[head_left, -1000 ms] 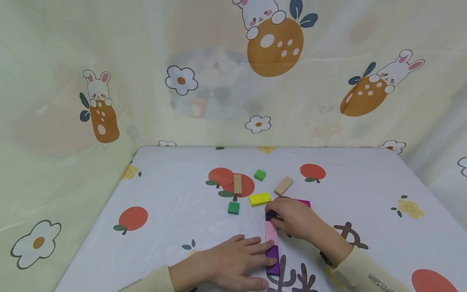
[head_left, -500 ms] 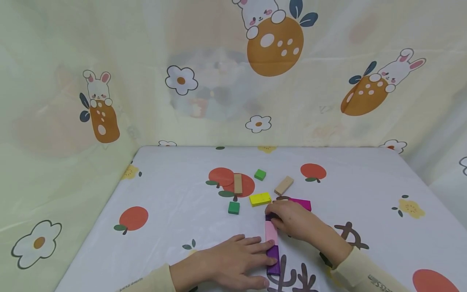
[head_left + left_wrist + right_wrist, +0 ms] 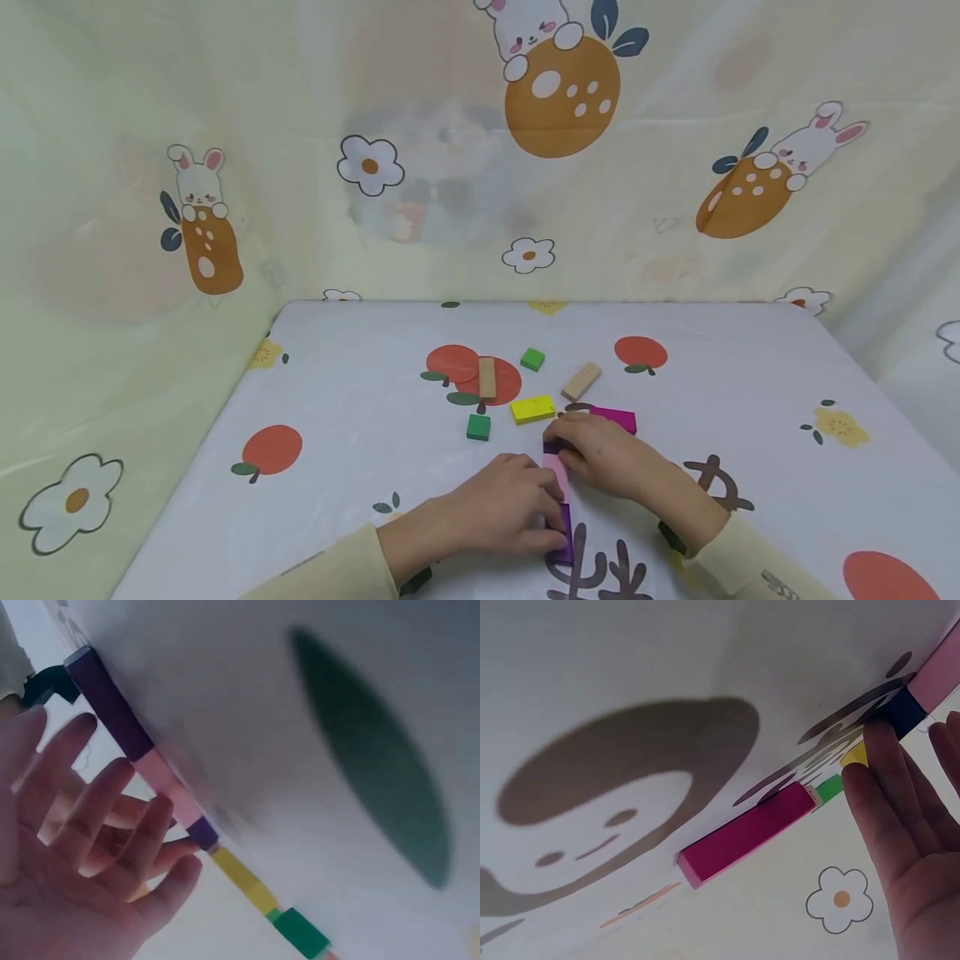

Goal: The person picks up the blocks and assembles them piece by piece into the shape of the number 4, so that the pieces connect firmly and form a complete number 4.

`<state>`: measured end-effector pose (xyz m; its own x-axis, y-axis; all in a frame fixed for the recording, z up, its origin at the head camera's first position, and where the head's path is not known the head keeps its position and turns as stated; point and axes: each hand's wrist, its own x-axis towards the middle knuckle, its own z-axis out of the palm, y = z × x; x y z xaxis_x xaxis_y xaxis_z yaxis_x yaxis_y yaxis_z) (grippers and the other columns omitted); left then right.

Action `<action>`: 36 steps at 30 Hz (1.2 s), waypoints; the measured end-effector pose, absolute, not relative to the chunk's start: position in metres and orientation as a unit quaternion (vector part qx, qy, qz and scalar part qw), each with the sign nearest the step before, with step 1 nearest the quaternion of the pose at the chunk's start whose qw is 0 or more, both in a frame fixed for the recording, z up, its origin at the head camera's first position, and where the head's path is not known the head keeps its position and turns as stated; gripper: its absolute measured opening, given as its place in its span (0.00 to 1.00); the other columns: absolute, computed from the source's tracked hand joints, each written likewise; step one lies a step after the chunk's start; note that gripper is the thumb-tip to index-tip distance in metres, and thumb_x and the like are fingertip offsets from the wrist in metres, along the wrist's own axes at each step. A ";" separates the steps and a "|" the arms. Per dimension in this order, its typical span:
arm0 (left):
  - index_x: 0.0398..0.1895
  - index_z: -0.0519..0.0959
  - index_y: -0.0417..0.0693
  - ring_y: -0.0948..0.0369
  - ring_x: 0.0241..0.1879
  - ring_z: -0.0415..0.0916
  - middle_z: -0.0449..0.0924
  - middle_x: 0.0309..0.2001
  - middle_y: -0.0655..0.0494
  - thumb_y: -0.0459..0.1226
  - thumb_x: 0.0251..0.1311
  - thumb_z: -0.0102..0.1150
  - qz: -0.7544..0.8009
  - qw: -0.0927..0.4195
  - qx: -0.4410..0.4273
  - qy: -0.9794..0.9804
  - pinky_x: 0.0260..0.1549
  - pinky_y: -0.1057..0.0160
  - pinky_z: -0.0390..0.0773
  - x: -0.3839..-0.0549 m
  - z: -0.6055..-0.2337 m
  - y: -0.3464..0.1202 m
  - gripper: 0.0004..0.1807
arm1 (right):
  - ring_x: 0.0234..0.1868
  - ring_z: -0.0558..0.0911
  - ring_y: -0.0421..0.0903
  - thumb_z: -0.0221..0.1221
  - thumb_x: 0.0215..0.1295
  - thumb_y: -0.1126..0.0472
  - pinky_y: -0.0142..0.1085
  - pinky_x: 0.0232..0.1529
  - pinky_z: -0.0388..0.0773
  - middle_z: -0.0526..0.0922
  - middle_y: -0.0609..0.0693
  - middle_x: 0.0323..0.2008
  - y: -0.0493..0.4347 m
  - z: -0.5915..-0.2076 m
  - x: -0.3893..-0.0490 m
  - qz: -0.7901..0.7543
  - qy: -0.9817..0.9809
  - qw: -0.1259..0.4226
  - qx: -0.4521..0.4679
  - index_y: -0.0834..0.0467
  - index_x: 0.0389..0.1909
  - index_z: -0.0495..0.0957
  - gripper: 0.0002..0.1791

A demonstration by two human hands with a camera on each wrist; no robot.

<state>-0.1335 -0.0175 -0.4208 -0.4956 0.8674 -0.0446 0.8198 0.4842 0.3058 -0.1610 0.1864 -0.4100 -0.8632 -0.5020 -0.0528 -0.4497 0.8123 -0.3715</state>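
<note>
A row of touching blocks runs away from me on the table: a purple block [image 3: 562,554] nearest, a pink block [image 3: 553,463] in the middle and a dark purple block [image 3: 552,447] at the far end. My left hand [image 3: 498,508] is at the row's left side, with loosely bent fingers against or close to the purple and pink blocks. In the left wrist view its fingers [image 3: 120,784] stand spread beside the row. My right hand [image 3: 611,454] pinches the dark purple block and partly covers it. A magenta block [image 3: 617,418] lies just behind that hand.
Beyond the row lie a yellow block [image 3: 532,409], a dark green block [image 3: 478,427], a light green block [image 3: 533,359] and two wooden blocks, one upright to my view [image 3: 487,378], the other slanted [image 3: 581,382]. A printed curtain [image 3: 442,275] rises behind the table.
My left hand has lifted from lying flat across the purple and pink blocks, its fingers now bent at their left side. The right hand and the blocks stay nearly in place.
</note>
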 end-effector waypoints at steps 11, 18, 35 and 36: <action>0.49 0.88 0.68 0.66 0.56 0.73 0.82 0.49 0.70 0.54 0.62 0.71 0.085 0.034 0.481 0.872 0.62 0.58 0.73 -0.135 -0.426 -0.008 0.14 | 0.41 0.80 0.41 0.63 0.69 0.65 0.42 0.46 0.83 0.85 0.50 0.50 0.205 -0.402 -0.162 -0.197 0.951 0.022 -0.237 0.56 0.54 0.83 0.14; 0.72 0.73 0.67 0.52 0.79 0.57 0.63 0.78 0.58 0.59 0.60 0.70 0.100 0.067 0.436 0.892 0.75 0.48 0.64 -0.140 -0.430 -0.008 0.37 | 0.49 0.83 0.53 0.67 0.65 0.64 0.53 0.52 0.84 0.85 0.55 0.52 0.221 -0.397 -0.166 -0.162 0.967 -0.019 -0.195 0.56 0.56 0.83 0.18; 0.82 0.58 0.62 0.51 0.83 0.49 0.45 0.85 0.62 0.62 0.63 0.64 0.125 0.179 0.391 0.894 0.76 0.38 0.57 -0.144 -0.428 -0.012 0.48 | 0.50 0.81 0.55 0.72 0.61 0.61 0.56 0.51 0.83 0.83 0.58 0.54 0.240 -0.415 -0.181 -0.116 0.981 0.039 -0.150 0.57 0.63 0.79 0.28; 0.82 0.58 0.62 0.51 0.83 0.49 0.45 0.85 0.62 0.62 0.63 0.64 0.126 0.181 0.390 0.894 0.76 0.38 0.57 -0.145 -0.428 -0.012 0.47 | 0.49 0.81 0.54 0.72 0.61 0.61 0.55 0.51 0.83 0.84 0.57 0.52 0.240 -0.416 -0.182 -0.117 0.981 0.042 -0.148 0.57 0.63 0.79 0.28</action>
